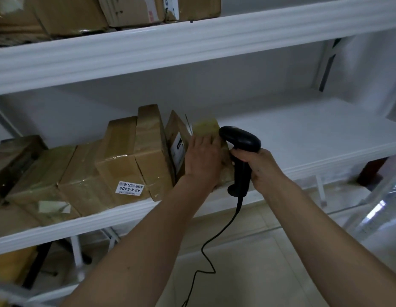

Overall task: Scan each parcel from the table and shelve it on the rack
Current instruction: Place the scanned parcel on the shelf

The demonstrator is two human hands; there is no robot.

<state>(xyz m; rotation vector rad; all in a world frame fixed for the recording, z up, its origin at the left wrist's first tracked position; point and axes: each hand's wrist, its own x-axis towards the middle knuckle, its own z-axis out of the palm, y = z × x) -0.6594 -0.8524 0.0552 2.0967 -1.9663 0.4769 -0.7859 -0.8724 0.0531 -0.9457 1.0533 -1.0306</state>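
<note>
Two bare forearms reach up from below toward the middle shelf [303, 138] of the white rack [170, 52]. Nearest, the right hand [256, 167] has its grip curled tight round the handle of a black scanner [241, 151], whose cable [214, 240] trails down toward the floor. Just left of it, the left hand [202, 159] lies with fingers fairly straight against the near face of a small brown parcel [207, 128], pressing it rather than pinching it.

By my reckoning this is the shelving step: the parcel stands upright on the shelf at the right end of a row of taped boxes [126, 165], close against its neighbour. What remains is a push to seat it square, then letting go without tipping it.

Its top looks pale, yellowish and glossy with tape; the rest is hidden behind the hand. One box in the row carries a white label [130, 188]. Farther up, more cartons [82, 14] crowd the top shelf.
</note>
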